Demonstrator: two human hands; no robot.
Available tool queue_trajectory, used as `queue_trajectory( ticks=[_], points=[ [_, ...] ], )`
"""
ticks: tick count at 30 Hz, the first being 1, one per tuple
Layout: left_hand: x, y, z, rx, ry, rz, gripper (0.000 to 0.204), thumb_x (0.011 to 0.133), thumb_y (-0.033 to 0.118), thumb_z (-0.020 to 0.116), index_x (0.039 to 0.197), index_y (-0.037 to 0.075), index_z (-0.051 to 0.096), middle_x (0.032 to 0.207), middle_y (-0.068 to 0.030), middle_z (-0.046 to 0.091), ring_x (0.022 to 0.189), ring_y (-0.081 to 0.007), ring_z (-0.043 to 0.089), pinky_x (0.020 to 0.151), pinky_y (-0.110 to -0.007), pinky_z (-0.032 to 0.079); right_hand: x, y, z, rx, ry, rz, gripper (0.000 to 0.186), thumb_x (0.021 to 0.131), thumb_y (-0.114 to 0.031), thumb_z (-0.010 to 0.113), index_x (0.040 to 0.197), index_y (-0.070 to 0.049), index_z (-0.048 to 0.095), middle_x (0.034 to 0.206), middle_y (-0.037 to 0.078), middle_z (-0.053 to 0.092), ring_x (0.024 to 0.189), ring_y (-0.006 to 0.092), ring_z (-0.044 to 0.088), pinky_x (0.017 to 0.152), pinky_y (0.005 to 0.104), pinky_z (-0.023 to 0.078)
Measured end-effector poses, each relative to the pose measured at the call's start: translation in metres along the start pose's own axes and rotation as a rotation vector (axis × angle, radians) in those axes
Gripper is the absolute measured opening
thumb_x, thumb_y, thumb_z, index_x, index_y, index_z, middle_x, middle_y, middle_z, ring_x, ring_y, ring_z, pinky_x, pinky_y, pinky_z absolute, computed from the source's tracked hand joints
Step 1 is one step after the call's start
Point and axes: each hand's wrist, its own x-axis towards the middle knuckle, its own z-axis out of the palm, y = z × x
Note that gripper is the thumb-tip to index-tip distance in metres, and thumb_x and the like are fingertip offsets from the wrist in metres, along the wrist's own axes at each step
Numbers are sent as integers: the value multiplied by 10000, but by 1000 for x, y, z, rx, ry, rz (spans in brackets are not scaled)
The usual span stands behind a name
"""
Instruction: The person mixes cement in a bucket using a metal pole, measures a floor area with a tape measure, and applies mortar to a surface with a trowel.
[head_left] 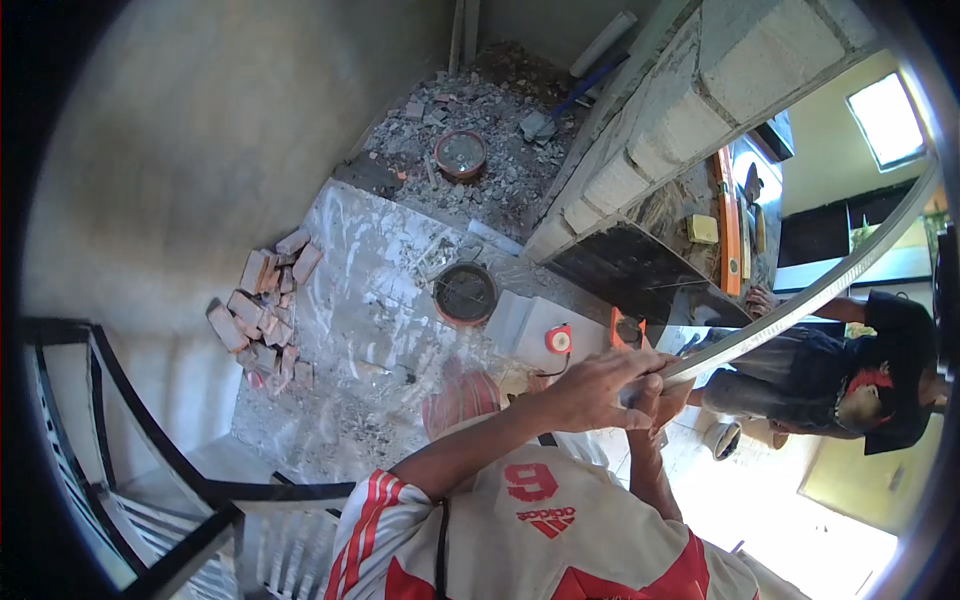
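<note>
A long, pale, narrow strip (790, 312), its edge ribbed or marked, runs from my hands up to the right rim and looks bent there. My right hand (655, 408) is closed round its near end. My left hand (600, 385) lies against the right one, fingers reaching over the same end; its fingertips are partly hidden. Just beyond my hands, a red and white tape measure (558, 340) rests on a pale block (527, 325). Beside it stands an orange tool (628, 328) whose kind I cannot make out.
Bricks (262, 310) are piled by the left wall. A mortar bucket (465, 293), another bucket (461, 155), rubble and a shovel (540, 125) lie ahead. A block wall (660, 130) and a counter with an orange level (730, 225) stand right; a co-worker (850, 380) is beside it. Black railing (150, 430) is left.
</note>
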Motion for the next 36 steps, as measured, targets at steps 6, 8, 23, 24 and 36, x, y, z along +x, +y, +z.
queue_trajectory(
  ticks=[6,8,23,24,36],
  points=[
    [-25,-18,-26,-129,-84,-128,888,779,469,760,1452,33,379,1385,-219,491,1268,-369,495,1041,-411,405,-13,-23,46,108,44,-22,458,963,-472,554,991,-20,483,850,57,508,739,114,487,622,276,421],
    [-33,-25,-34,-210,-106,-190,846,787,471,752,1425,30,415,1353,-220,516,1229,-371,527,1010,-414,430,-12,-29,66,101,118,-29,470,964,-488,543,990,-23,484,850,64,508,728,120,480,610,273,405],
    [-74,-38,-83,128,73,-90,473,832,266,687,1202,5,548,1132,-224,599,1032,-400,592,879,-466,469,19,-79,110,694,-325,-52,443,933,-401,626,1045,14,515,844,157,568,684,239,632,637,337,533],
    [-73,-39,-87,71,85,-95,477,833,264,686,1214,12,546,1143,-223,596,1042,-398,592,885,-461,470,20,-82,112,795,-353,-7,432,935,-395,628,1046,8,520,812,149,570,671,239,630,635,340,532],
    [-100,-76,-186,-63,0,-172,476,830,354,717,1154,24,606,1041,-189,636,943,-388,617,809,-443,475,25,-92,212,865,-686,-34,477,901,-483,650,1057,-44,550,687,31,513,537,138,485,493,299,406]
  ],
)
